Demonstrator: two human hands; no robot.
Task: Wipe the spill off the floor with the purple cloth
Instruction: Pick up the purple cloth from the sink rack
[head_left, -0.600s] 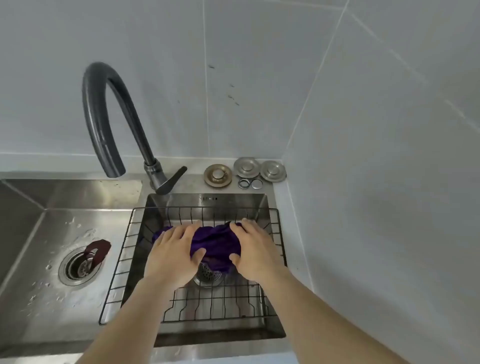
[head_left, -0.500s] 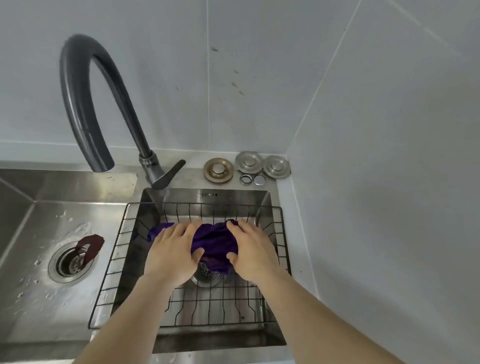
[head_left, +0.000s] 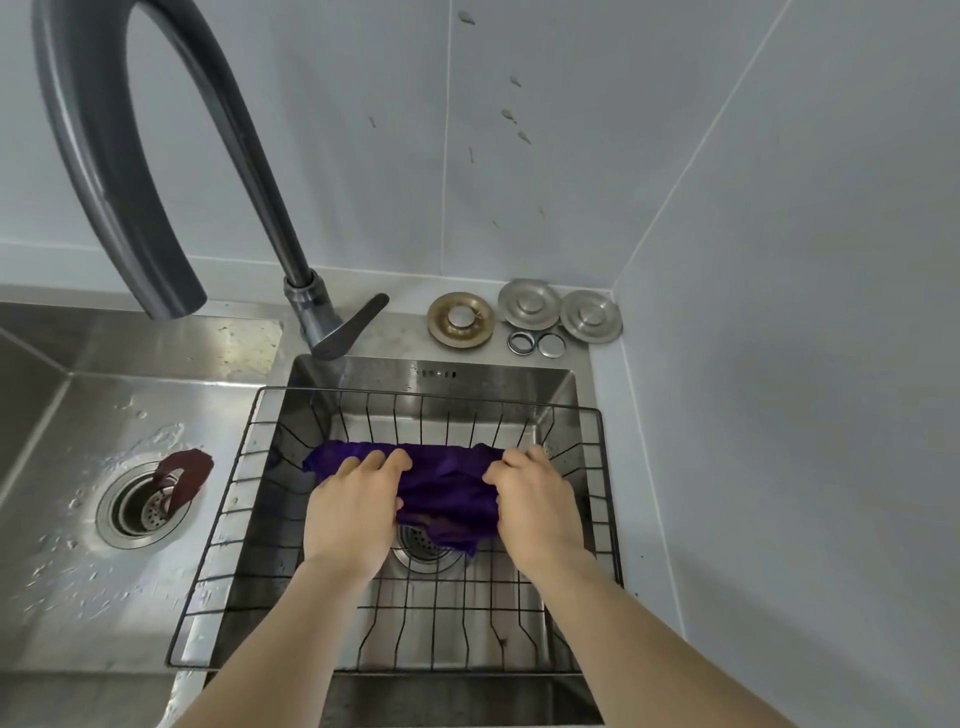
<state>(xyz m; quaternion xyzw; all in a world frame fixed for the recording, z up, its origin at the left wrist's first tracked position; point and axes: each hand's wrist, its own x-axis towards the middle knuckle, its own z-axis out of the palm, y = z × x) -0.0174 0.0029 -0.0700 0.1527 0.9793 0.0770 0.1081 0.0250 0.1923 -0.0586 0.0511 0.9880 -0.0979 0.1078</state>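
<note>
Hands, left (head_left: 353, 512) and right (head_left: 537, 506), clutch purple cloth (head_left: 447, 493); fingertips hidden; drain (head_left: 421, 545) half covered.

place: home kitchen | evidence: steel double sink (head_left: 156, 597), arched faucet (head_left: 119, 171), wire basket (head_left: 415, 639), tiled walls (head_left: 779, 260)

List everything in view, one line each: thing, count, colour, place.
purple cloth: one, purple, in the wire basket, gripped by both hands
wire basket: one, black, in the right basin
faucet: one, dark grey, behind the basins
sink: two steel basins, left one wet
drain stopper: one, dark red, at the left drain
metal drain covers: three, ledge behind the right basin
small rings: two, silver, beside the covers
left hand: on the cloth
right hand: on the cloth
</note>
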